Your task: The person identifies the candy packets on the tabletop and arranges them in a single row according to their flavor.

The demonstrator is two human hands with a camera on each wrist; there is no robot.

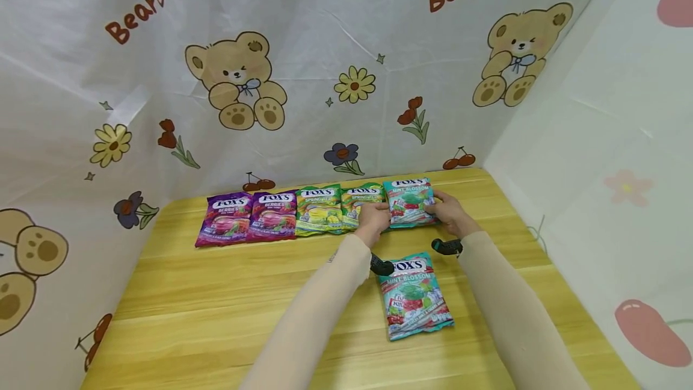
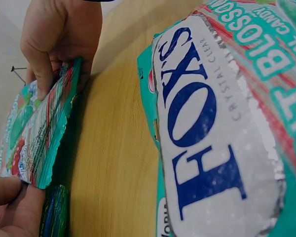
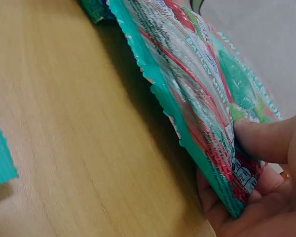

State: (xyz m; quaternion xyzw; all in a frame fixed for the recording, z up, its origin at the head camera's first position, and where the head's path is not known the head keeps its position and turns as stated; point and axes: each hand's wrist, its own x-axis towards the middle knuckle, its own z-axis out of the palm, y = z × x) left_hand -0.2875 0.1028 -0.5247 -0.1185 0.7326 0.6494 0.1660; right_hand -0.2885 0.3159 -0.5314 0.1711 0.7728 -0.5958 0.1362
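Note:
At the right end of a row of candy bags, both hands hold a teal Fox's Mint Blossom candy bag [image 1: 410, 202]. The right hand [image 1: 453, 212] pinches its right side, with the thumb [image 3: 266, 140] on the printed front and fingers behind. At the opposite lower corner the left hand [image 1: 375, 221] pinches the bag, as the left wrist view shows. The bag's lower edge tilts up off the wood in the right wrist view. A second Mint Blossom bag [image 1: 414, 300] lies flat on the table, nearer and between the forearms.
Left of the held bag stand two green Spring Tea bags [image 1: 318, 209], the right one partly behind the left hand. Further left come two purple Berries bags [image 1: 224, 219]. A wooden table [image 1: 216, 306] carries everything, with a bear-printed cloth [image 1: 308, 35] rising behind it.

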